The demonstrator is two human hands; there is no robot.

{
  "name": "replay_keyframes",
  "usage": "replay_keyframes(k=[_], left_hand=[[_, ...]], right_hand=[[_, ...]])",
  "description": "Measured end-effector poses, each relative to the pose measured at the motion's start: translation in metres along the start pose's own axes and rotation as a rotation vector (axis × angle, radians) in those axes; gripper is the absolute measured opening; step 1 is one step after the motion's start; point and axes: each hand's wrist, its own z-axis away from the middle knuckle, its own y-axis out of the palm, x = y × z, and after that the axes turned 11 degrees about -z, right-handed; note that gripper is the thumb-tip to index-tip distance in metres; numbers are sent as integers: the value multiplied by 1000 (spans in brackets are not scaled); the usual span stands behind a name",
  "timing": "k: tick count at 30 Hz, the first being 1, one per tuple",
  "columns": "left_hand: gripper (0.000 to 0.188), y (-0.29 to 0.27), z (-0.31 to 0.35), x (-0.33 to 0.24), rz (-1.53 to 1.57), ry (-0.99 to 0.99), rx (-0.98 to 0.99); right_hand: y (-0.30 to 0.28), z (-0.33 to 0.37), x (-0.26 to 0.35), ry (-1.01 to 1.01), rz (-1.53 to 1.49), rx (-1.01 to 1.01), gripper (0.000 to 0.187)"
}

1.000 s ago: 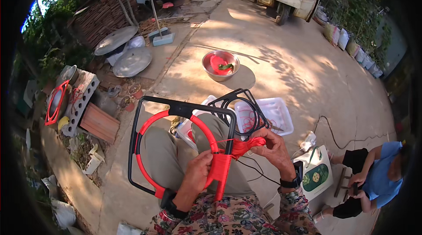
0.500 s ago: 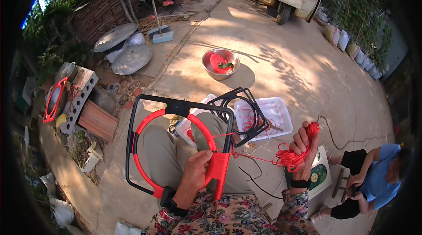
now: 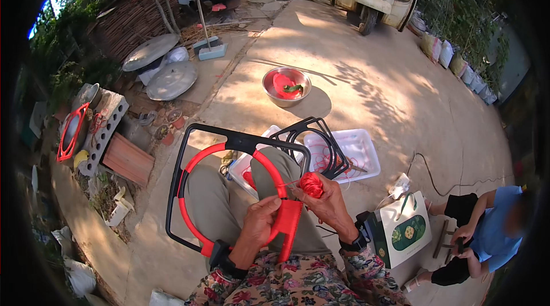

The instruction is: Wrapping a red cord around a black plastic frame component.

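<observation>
A black plastic frame (image 3: 179, 188) with a round inner ring rests over my knees; red cord is wrapped closely round much of the ring and its right corner. My left hand (image 3: 259, 227) pinches the ring's right side, just beside the wrapped corner. Close to it, my right hand (image 3: 329, 206) grips a bundle of red cord (image 3: 311, 184) against the ring's right edge. A strand runs from the bundle to the ring. Past my knees, a second black frame (image 3: 338, 151), unwrapped, leans over a white tray (image 3: 369, 163) that holds loose red cord.
Ahead stands a metal bowl (image 3: 270, 95) with red and green contents. At right are a gift bag (image 3: 395, 248), a power strip (image 3: 399, 185) with a cable, and a seated person in blue (image 3: 495, 223). A red-wrapped frame (image 3: 64, 148) leans by a block at left.
My right hand has come in from the far right to the ring, bringing the cord bundle. The gift bag and power strip are now uncovered. My left hand stays on the ring.
</observation>
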Motion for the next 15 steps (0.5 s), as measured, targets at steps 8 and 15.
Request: replay_keyframes(k=[8, 15], left_hand=[[28, -4, 0, -3, 37, -59, -43], [26, 0, 4, -6, 40, 12, -49]], right_hand=[[5, 16, -47, 98, -141, -165, 29], [6, 11, -32, 188, -155, -35, 29]])
